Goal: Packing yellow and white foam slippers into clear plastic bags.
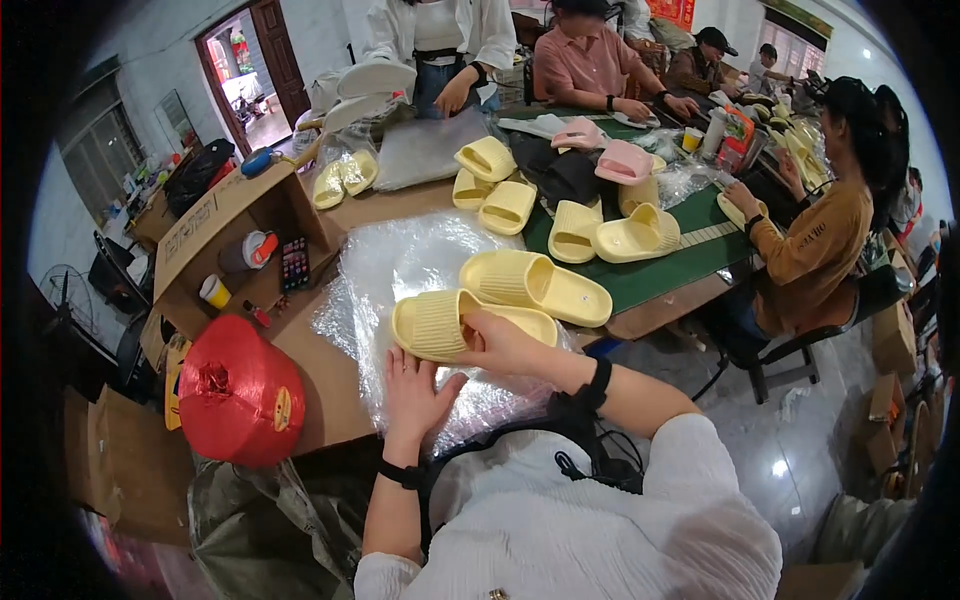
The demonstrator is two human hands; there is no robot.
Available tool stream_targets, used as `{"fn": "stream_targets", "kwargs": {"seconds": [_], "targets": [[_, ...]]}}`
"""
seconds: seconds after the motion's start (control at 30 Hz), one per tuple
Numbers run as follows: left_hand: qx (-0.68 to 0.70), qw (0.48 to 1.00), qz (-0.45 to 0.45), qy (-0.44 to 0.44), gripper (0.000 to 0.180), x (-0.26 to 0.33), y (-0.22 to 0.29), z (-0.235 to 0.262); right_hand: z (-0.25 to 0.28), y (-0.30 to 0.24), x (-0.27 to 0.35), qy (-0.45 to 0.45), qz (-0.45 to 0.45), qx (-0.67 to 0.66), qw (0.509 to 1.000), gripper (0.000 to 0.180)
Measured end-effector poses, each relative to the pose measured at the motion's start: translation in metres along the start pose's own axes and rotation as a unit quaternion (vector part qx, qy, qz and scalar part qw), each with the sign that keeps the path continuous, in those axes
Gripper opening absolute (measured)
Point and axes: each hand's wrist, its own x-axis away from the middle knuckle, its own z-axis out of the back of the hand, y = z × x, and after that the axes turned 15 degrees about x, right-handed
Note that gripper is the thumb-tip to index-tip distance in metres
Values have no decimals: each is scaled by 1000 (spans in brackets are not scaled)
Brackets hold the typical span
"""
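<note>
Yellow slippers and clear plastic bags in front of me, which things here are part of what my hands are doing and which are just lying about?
In hand:
near yellow slipper, under right hand
second yellow slipper
clear plastic bags, under left hand

Lying about:
red twine spool
open cardboard box
pink slippers

my right hand point(503, 343) rests on the near yellow slipper point(440, 322), fingers curled over its heel end, and my left hand point(413, 393) lies flat on the clear plastic sheet point(400, 262) just below that slipper. a second yellow slipper point(535, 285) sits just behind it on the same sheet. a red spool point(238, 392) stands at the left edge of the surface point(325, 375), with an open cardboard box point(235, 235) behind it. more yellow and pink slippers lie further back on a green mat point(660, 275). other people sit around the far side and right, their hands at slippers too.
</note>
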Motion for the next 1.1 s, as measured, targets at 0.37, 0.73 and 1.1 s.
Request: {"fn": "stream_targets", "kwargs": {"seconds": [0.37,0.73,1.1], "targets": [[22,999,0,42,66,9,-4,3,60,59,14,43,-56,183,981,47],[16,998,-32,55,66,10,-4,3,37,42,-67,58,46,190,979,26],[4,999,-8,31,65,7,-3,7,23,43,-113,-157,53,122,979,26]]}}
